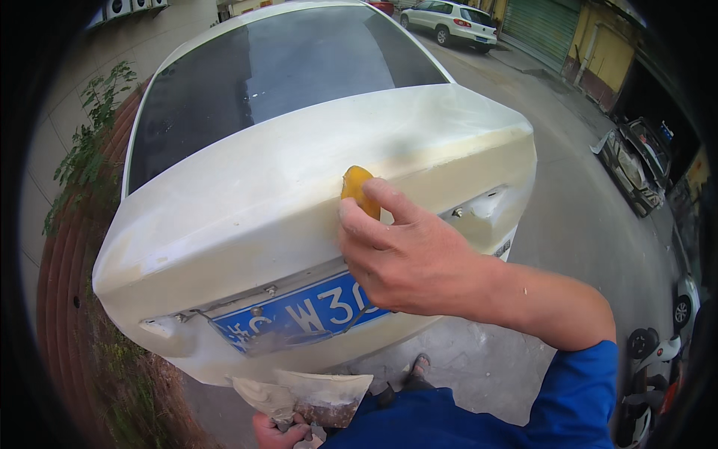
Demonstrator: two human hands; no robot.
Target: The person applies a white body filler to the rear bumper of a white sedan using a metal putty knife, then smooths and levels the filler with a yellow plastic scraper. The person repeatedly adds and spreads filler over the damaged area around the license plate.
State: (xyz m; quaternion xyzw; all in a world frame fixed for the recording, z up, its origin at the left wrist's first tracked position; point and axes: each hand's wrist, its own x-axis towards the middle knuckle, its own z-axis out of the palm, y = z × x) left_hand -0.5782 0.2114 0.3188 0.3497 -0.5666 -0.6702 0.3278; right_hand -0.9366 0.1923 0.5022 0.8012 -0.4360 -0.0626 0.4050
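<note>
My right hand (404,254) is closed, pinching a yellow putty spreader (360,191) between thumb and fingers. The spreader is against or just off the edge of a white car's trunk lid (247,202); contact cannot be made out. Cream-coloured filler (449,159) runs in a smooth band along that edge. Low in the view, my left hand (280,432) is closed around the lower edge of a putty-smeared plate (329,391), brownish on its underside part. Beneath my right wrist, a blue number plate (292,313) is partly covered.
The car's dark rear window (284,63) lies beyond the trunk. Plants (93,142) and a ridged brown strip (63,299) line the left. Another white car (452,22) is parked far right. A detached car part (636,165) and a wheel (642,343) lie along the right side.
</note>
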